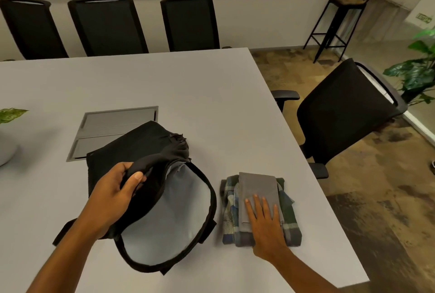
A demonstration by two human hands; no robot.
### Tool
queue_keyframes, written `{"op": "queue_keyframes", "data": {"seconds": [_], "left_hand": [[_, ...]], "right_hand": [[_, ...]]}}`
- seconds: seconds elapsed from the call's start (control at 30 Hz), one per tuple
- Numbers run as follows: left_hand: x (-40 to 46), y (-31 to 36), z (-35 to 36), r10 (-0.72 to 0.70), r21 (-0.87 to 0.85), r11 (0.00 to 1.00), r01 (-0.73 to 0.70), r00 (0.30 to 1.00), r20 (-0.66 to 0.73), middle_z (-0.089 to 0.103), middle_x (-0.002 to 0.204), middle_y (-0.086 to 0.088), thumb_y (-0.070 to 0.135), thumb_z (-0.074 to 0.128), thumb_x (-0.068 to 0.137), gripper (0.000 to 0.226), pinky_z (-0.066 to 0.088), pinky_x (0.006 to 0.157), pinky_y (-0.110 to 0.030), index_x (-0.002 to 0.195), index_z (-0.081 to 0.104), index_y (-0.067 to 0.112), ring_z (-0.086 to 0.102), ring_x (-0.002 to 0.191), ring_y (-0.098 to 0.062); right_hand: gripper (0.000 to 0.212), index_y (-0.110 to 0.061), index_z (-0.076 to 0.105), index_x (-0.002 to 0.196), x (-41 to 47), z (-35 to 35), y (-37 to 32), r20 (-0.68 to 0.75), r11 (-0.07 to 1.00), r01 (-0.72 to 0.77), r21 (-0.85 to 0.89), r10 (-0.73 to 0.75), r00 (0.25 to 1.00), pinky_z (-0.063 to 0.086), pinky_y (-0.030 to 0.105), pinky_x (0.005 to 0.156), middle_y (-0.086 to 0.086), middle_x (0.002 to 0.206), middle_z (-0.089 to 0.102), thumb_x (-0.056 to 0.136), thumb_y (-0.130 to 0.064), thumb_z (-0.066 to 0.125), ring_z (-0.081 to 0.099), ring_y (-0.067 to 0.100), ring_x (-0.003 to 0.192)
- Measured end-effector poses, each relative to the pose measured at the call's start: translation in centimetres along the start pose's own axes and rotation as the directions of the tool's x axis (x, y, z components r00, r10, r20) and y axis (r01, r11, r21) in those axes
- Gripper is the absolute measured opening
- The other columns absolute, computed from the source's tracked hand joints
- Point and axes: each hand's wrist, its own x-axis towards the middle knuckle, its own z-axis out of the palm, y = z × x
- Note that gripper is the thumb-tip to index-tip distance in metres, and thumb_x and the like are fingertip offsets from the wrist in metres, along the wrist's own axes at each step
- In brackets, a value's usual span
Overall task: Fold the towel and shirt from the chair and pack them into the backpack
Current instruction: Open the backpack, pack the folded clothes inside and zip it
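A black backpack [150, 149] lies on the grey table [164, 85], its main compartment unzipped and showing pale grey lining. My left hand [113, 192] grips the upper flap of the opening and holds it up. To the right of the backpack sits a folded plaid shirt [290, 222] in green, blue and white. A folded grey towel [257, 186] lies on top of the shirt. My right hand [264, 221] rests flat on the towel and shirt, fingers spread, near the stack's front edge.
A metal cable hatch [117, 123] is set into the table behind the backpack. A potted plant [7, 128] stands at the left edge. A black office chair [346, 109] is at the table's right side, three more [108, 26] behind. A bar stool [346, 5] stands far right.
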Motion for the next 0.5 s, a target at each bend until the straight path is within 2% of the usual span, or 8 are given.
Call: {"op": "queue_keyframes", "data": {"seconds": [0.07, 0.2, 0.27, 0.33, 0.37, 0.4, 0.47, 0.5], "left_hand": [[-0.2, 0.0, 0.0, -0.005, 0.012, 1.0, 0.005, 1.0, -0.011, 0.069, 0.107, 0.003, 0.029, 0.056, 0.103, 0.022, 0.051, 0.086, -0.032, 0.122, 0.061, 0.019, 0.064, 0.1, -0.014], [-0.3, -0.1, -0.2, -0.021, 0.026, 0.999, 0.021, 1.0, -0.017, 0.069, 0.108, 0.001, 0.032, 0.056, 0.102, 0.024, 0.049, 0.082, -0.03, 0.122, 0.061, 0.02, 0.064, 0.099, -0.015], [-0.3, -0.3, -0.3, -0.026, 0.032, 0.999, 0.026, 1.0, -0.011, 0.069, 0.109, 0.001, 0.033, 0.056, 0.102, 0.023, 0.049, 0.081, -0.028, 0.122, 0.061, 0.022, 0.064, 0.1, -0.015], [-0.4, -0.4, -0.4, -0.026, 0.038, 0.999, 0.027, 1.0, -0.006, 0.069, 0.109, 0.001, 0.033, 0.056, 0.103, 0.022, 0.049, 0.079, -0.027, 0.122, 0.061, 0.023, 0.064, 0.099, -0.015], [-0.5, -0.5, -0.5, -0.024, 0.04, 0.999, 0.024, 1.0, -0.002, 0.069, 0.109, 0.002, 0.032, 0.056, 0.103, 0.022, 0.05, 0.08, -0.028, 0.122, 0.061, 0.023, 0.064, 0.098, -0.015], [-0.5, -0.5, -0.5, -0.019, 0.039, 0.999, 0.019, 1.0, 0.001, 0.069, 0.108, 0.002, 0.032, 0.056, 0.103, 0.021, 0.05, 0.08, -0.028, 0.121, 0.061, 0.023, 0.064, 0.098, -0.015], [-0.5, -0.5, -0.6, -0.012, 0.027, 1.0, 0.012, 1.0, 0.007, 0.068, 0.107, 0.004, 0.031, 0.056, 0.103, 0.02, 0.05, 0.08, -0.028, 0.121, 0.061, 0.024, 0.064, 0.099, -0.016], [-0.4, -0.5, -0.7, -0.01, 0.022, 1.0, 0.009, 1.0, 0.013, 0.068, 0.107, 0.005, 0.031, 0.056, 0.103, 0.019, 0.05, 0.079, -0.027, 0.12, 0.061, 0.024, 0.064, 0.099, -0.016]], "right_hand": [[0.155, -0.022, 0.0, 0.165, 0.2, 0.1, 0.3, -0.012, 1.0, 0.001, -0.008, -0.001, 1.0, 0.018, 0.073, 0.118, 0.021, 0.171, 0.014, 0.048, -0.05, 0.099, 0.018, 0.051, 0.154], [0.153, -0.017, 0.024, 0.16, 0.9, 0.5, 0.9, -0.002, 1.0, 0.01, 0.021, -0.009, 1.0, 0.038, 0.07, 0.107, 0.023, 0.162, 0.039, 0.033, -0.039, 0.105, 0.042, 0.052, 0.143], [0.151, -0.019, 0.018, 0.162, 0.9, 0.0, 1.2, 0.021, 0.998, 0.018, 0.063, -0.019, 1.0, 0.04, 0.066, 0.107, 0.02, 0.163, 0.038, 0.04, -0.041, 0.103, 0.043, 0.049, 0.144], [0.138, -0.025, -0.004, 0.164, 0.7, -0.8, 1.9, -0.056, 0.993, 0.056, 0.1, -0.051, 0.997, 0.033, 0.061, 0.118, 0.013, 0.171, 0.022, 0.067, -0.04, 0.094, 0.027, 0.043, 0.154], [0.126, -0.027, -0.008, 0.163, 0.5, -1.3, 2.3, -0.063, 0.986, 0.069, 0.151, -0.06, 0.996, 0.03, 0.057, 0.123, 0.009, 0.172, 0.017, 0.079, -0.037, 0.086, 0.021, 0.039, 0.157], [0.115, -0.028, -0.002, 0.163, -0.1, -2.1, 2.6, -0.066, 0.964, 0.074, 0.255, -0.059, 0.996, 0.032, 0.052, 0.123, 0.007, 0.171, 0.021, 0.084, -0.035, 0.081, 0.024, 0.036, 0.156], [0.095, -0.032, 0.021, 0.16, -1.6, -3.8, 3.0, -0.087, 0.869, 0.035, 0.493, 0.009, 0.996, 0.048, 0.034, 0.111, 0.001, 0.157, 0.043, 0.086, -0.032, 0.08, 0.048, 0.027, 0.142], [0.086, -0.036, 0.028, 0.155, -2.4, -4.8, 2.9, -0.073, 0.78, 0.005, 0.626, 0.053, 0.996, 0.05, 0.02, 0.102, -0.004, 0.146, 0.051, 0.087, -0.029, 0.081, 0.055, 0.021, 0.132]]}}
